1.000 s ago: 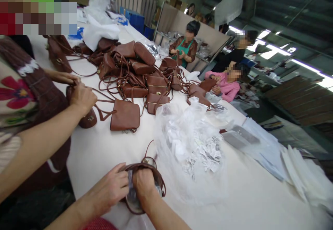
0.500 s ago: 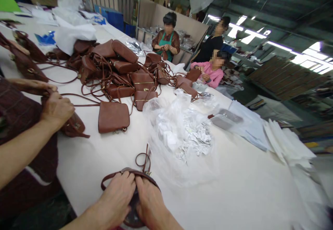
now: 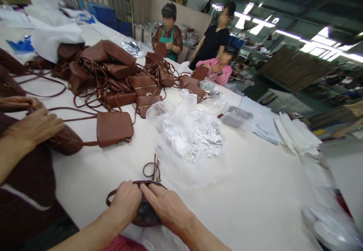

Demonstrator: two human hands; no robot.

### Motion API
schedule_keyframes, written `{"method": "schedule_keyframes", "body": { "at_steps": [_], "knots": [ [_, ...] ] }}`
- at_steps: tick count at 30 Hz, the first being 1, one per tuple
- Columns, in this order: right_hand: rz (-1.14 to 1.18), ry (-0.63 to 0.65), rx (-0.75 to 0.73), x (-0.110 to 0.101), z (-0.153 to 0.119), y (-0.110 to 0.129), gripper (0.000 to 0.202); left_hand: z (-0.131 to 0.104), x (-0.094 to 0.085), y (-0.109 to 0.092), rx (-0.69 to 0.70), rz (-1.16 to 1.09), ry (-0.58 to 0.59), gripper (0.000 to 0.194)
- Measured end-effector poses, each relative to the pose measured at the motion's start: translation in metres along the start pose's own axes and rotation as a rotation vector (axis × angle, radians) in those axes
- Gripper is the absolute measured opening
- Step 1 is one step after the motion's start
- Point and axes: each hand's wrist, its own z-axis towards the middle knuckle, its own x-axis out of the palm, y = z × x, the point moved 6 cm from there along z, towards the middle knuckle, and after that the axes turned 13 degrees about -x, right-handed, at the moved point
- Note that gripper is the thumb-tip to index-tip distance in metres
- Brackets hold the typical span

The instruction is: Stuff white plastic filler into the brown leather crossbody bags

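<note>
At the near edge of the white table (image 3: 255, 205), the left hand (image 3: 126, 203) clutches a small brown bag (image 3: 144, 215) while the right hand (image 3: 167, 207) presses flat on it, fingers extended (its strap (image 3: 151, 169) loops toward the clear plastic bag (image 3: 190, 141)).

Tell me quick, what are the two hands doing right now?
Left hand: curled shut on the small brown bag at the table edge.
Right hand: fingers laid flat on the same bag, pressing it, not gripping.
</note>
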Motion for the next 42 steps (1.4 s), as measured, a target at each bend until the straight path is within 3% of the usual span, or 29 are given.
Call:
{"method": "schedule_keyframes", "body": {
  "at_steps": [3,7,11,14,17,19,21,23,26,28,30,32,35,37,39,42],
  "knots": [
    [0.026,-0.072,0.037,-0.008,-0.026,-0.004,0.012,0.002,-0.004,-0.001,-0.036,0.029,-0.003,0.027],
    [0.082,-0.017,0.156,0.014,-0.041,-0.021,0.022,-0.003,-0.014,-0.02,0.01,0.053,-0.003,0.031],
    [0.137,-0.1,0.217,0.016,-0.049,-0.035,0.023,-0.005,-0.017,-0.04,0.18,0.056,0.035,0.037],
    [0.377,-0.358,0.268,0.008,-0.071,-0.038,0.026,-0.005,-0.017,-0.034,0.24,0.071,0.113,0.029],
    [0.625,-0.675,0.412,0.012,-0.103,-0.048,0.025,-0.008,-0.031,-0.019,0.262,0.054,0.127,0.031],
    [0.646,-0.749,0.47,0.021,-0.115,-0.051,0.025,-0.011,-0.045,-0.012,0.25,-0.008,0.106,0.03],
    [0.661,-0.75,0.441,0.031,-0.115,-0.05,0.029,-0.013,-0.057,-0.013,0.266,-0.138,0.043,0.03],
    [0.691,-0.739,0.37,0.041,-0.108,-0.046,0.043,-0.014,-0.057,-0.024,0.344,-0.269,-0.037,0.036],
    [0.698,-0.719,0.311,0.05,-0.096,-0.04,0.047,-0.016,-0.026,-0.049,0.494,-0.288,-0.075,0.046],
    [0.68,-0.665,0.287,0.056,-0.088,-0.037,0.042,-0.018,-0.004,-0.061,0.53,-0.25,-0.113,0.039],
    [0.649,-0.61,0.273,0.062,-0.083,-0.034,0.039,-0.023,0.008,-0.066,0.512,-0.229,-0.18,0.026],
    [0.587,-0.593,0.282,0.07,-0.082,-0.035,0.035,-0.028,0.007,-0.065,0.438,-0.234,-0.281,0.019],
    [0.472,-0.567,0.271,0.087,-0.084,-0.039,0.028,-0.033,-0.002,-0.057,0.253,-0.257,-0.431,0.029],
    [0.376,-0.531,0.255,0.098,-0.087,-0.044,0.027,-0.033,-0.001,-0.056,0.196,-0.272,-0.401,0.036],
    [0.291,-0.468,0.263,0.103,-0.091,-0.049,0.026,-0.031,0.006,-0.06,0.219,-0.314,-0.272,0.038],
    [0.185,-0.428,0.298,0.083,-0.093,-0.053,0.024,-0.027,0.015,-0.065,0.249,-0.411,-0.096,0.032]
  ]
}}
